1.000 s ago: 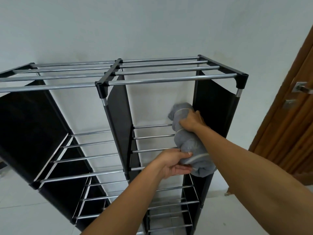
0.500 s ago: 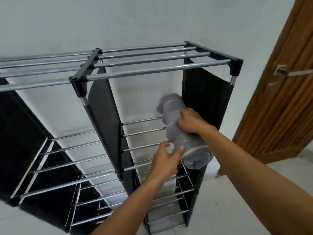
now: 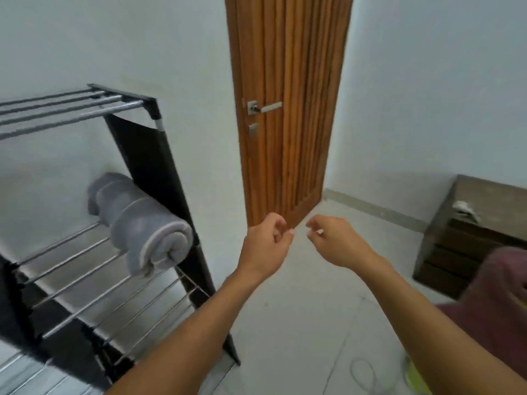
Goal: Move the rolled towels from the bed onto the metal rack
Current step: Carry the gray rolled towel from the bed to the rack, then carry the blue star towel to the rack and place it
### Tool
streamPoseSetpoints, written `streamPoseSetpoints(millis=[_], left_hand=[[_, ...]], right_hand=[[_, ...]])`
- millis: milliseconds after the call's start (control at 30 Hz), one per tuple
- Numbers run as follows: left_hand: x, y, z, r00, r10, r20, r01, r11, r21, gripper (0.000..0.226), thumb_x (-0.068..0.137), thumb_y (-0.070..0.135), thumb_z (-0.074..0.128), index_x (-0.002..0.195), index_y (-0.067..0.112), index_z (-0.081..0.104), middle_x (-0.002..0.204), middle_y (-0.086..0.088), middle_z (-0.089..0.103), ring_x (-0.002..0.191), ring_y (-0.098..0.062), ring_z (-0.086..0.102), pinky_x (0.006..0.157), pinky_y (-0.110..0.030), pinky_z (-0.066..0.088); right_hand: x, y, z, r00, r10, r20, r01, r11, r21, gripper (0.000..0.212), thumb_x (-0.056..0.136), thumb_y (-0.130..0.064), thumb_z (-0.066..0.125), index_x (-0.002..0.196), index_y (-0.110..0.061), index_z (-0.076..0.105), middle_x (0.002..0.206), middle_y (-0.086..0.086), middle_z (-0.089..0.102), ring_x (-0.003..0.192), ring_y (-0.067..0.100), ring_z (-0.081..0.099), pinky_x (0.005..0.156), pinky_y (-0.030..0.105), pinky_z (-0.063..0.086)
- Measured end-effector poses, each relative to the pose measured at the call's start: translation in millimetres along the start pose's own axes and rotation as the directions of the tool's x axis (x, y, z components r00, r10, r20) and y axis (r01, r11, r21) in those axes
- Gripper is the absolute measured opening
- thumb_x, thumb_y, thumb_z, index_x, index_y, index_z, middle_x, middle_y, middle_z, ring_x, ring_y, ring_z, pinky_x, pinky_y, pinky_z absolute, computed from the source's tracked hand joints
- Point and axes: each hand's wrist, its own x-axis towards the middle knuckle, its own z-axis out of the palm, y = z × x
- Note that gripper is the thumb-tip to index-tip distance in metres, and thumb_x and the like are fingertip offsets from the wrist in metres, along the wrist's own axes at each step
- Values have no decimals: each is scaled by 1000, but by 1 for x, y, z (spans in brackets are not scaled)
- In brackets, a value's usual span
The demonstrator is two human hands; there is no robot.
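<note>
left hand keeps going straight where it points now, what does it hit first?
Most likely the wooden door: the left hand, empty with fingers loosely curled, points up and forward at the door's lower edge. Nothing shows between them, though depth is unclear.

Both hands are now off the grey rolled towel (image 3: 142, 223), which lies alone on the metal rack (image 3: 85, 269) at the frame's left. The left hand (image 3: 266, 246) and right hand (image 3: 339, 242), empty with fingers loosely curled, hang mid-frame before the wooden door (image 3: 288, 109).
</note>
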Motion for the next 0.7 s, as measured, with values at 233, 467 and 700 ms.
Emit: streamPoseSetpoints(millis=[233,467,700], left_hand=[[-74,128,164,718,178,673,-312,947,83,35,87,41,60,112,17,61,95,-8,69,95,-25,63,75,-27,42],[-225,277,306,314,432,845,-535,816,-219,27,87,33,62,104,13,64,88,-7,67,93,-25,64,71,-26,40],[-373,393,410,-131,486,864,-590,662,-462,28,88,35,61,104,13,64,79,3,59,81,-16,58,71,-27,43]], right_hand=[[-218,174,-71,816,542,-199,-501,836,224,32,91,-25,57,119,-11,63,120,7,68,113,25,61,86,25,40],[-476,263,-109,383,878,-288,-731,478,486,31,90,-26,59,116,-11,64,111,7,70,106,24,63,80,23,38],[-663,283,-126,-118,932,-342,-703,165,692,10,91,-21,55,99,-19,61,86,4,63,80,21,58,68,28,44]])
